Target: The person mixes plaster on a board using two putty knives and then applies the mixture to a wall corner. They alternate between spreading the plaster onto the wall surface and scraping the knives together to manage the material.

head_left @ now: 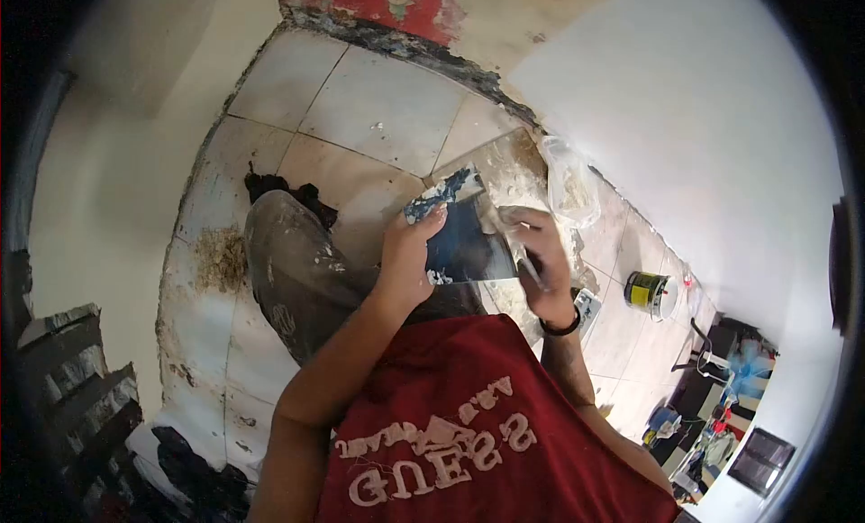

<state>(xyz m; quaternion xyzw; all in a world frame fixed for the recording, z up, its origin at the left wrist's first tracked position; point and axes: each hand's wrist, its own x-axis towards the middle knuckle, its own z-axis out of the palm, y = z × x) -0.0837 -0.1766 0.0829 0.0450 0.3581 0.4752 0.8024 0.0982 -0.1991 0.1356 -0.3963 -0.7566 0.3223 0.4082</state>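
Because the fingers of the left hand (407,253) wrap over the top edge of a dark, paint-smeared board (464,244), thumb behind and fingertips curled on the front, the board sits tilted up toward the person's chest, steady enough to work against. The right hand (545,257) comes in from the other side with its fingers closed around a thin tool (521,244); its handle runs down through the fist and its flat end lies against the right edge of the board, a grip that looks suited to scraping or spreading. Whether the tool is a scraper or a small trowel is hard to tell. A black band (560,327) rings the right wrist.

The board hangs above the person's bent knee (293,253), in stained grey trousers, which keeps it close and off the floor (378,100). The tiles there are dusty, with a crumbly patch of debris (221,257) to the left. A clear plastic bag (569,185) of pale powder lies near the wall, and a small tin (651,293) with a yellow label stands further right, both within reach of the right arm.
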